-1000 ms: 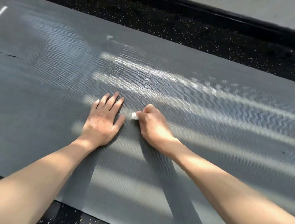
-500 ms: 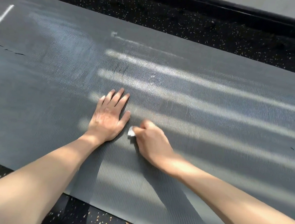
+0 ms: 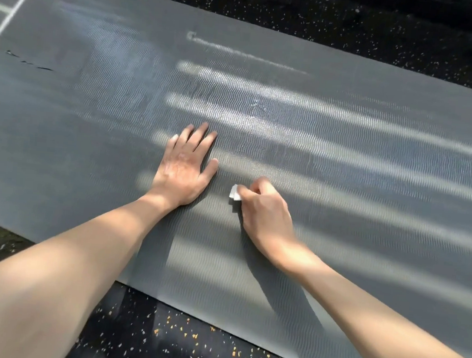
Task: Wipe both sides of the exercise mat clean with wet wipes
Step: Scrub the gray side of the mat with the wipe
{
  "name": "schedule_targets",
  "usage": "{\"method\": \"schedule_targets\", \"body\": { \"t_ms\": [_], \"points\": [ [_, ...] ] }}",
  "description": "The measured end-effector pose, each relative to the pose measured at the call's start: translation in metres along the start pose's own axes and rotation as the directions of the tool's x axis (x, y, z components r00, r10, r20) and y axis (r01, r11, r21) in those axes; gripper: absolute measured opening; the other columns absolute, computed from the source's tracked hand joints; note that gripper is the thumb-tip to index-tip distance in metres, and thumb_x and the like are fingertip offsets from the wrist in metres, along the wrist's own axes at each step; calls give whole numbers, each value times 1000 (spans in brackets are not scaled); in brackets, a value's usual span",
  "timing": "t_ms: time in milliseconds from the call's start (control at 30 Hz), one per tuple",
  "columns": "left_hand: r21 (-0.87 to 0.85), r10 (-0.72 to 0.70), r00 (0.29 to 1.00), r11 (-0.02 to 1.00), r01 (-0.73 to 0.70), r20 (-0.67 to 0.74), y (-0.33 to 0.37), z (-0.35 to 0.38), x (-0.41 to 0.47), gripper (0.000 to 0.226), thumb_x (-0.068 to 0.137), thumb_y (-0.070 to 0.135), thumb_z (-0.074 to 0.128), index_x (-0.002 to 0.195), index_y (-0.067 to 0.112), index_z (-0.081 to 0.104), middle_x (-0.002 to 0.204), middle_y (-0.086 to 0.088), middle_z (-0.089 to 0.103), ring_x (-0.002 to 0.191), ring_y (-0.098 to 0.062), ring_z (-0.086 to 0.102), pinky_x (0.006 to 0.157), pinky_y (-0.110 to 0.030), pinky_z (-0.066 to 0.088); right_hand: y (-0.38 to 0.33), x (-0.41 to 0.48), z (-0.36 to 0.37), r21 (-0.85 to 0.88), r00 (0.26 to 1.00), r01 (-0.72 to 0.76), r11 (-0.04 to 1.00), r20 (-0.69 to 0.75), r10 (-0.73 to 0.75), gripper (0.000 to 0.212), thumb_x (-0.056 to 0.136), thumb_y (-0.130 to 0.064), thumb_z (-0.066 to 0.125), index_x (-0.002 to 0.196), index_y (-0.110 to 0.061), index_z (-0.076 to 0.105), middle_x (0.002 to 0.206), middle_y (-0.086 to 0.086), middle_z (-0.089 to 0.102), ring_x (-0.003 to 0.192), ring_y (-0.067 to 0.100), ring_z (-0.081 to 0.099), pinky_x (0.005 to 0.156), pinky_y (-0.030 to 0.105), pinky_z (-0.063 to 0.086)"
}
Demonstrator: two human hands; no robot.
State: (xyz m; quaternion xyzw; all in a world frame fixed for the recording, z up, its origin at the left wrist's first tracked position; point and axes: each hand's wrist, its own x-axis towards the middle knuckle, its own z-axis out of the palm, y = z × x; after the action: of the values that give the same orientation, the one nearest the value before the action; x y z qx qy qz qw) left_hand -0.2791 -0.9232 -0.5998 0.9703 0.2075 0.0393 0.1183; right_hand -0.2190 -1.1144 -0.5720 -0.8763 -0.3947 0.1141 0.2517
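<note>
A grey exercise mat (image 3: 346, 148) with a fine wavy texture lies flat on the floor and fills most of the view. My left hand (image 3: 185, 168) rests flat on it, fingers straight and spread. Just to its right, my right hand (image 3: 266, 207) grips a small wadded white wet wipe (image 3: 235, 193) and presses it against the mat. Only a corner of the wipe sticks out past the fingers. Stripes of sunlight fall across the mat.
Black rubber floor (image 3: 186, 343) with pale and orange speckles shows beyond the mat's near edge and along its far edge (image 3: 357, 23). White printed lines (image 3: 12, 16) mark the mat at the far left. A short dark scuff (image 3: 28, 62) lies nearby.
My right hand with the wipe has slid toward me and then a little to the right across the mat. The left hand stays flat in the same spot.
</note>
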Motion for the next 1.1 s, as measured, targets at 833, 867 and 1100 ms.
{"method": "schedule_targets", "body": {
  "t_ms": [833, 867, 1100],
  "points": [
    [16, -11, 1000, 1000, 11, 13, 3, -2, -1, 73, 91, 53, 19, 152, 16, 36, 162, -5, 25, 148, -28, 19, 119, -44, 12, -25, -86, 14, 127, 881, 388, 913, 238, -408, 16, 100, -19, 37, 93, -11, 49, 89, 3, 41, 78, 22, 43, 64, 36, 38],
    [15, -13, 1000, 1000, 13, 13, 3, -2, -1, 73, 91, 53, 19, 151, 16, 36, 162, -5, 25, 148, -28, 20, 119, -44, 12, -22, -81, 12, 93, 903, 363, 927, 210, -375, 15, 99, -18, 40, 93, -11, 52, 89, 3, 41, 77, 21, 43, 62, 34, 38],
    [31, -20, 1000, 999, 20, 24, 3, -2, -1, 75, 90, 54, 17, 152, 17, 34, 162, -5, 24, 148, -28, 19, 119, -43, 12, -35, -113, 13, 201, 806, 446, 872, 334, -489, 26, 94, -9, 29, 101, -15, 54, 89, 8, 43, 66, 19, 36, 53, 33, 35]
  ]
}}
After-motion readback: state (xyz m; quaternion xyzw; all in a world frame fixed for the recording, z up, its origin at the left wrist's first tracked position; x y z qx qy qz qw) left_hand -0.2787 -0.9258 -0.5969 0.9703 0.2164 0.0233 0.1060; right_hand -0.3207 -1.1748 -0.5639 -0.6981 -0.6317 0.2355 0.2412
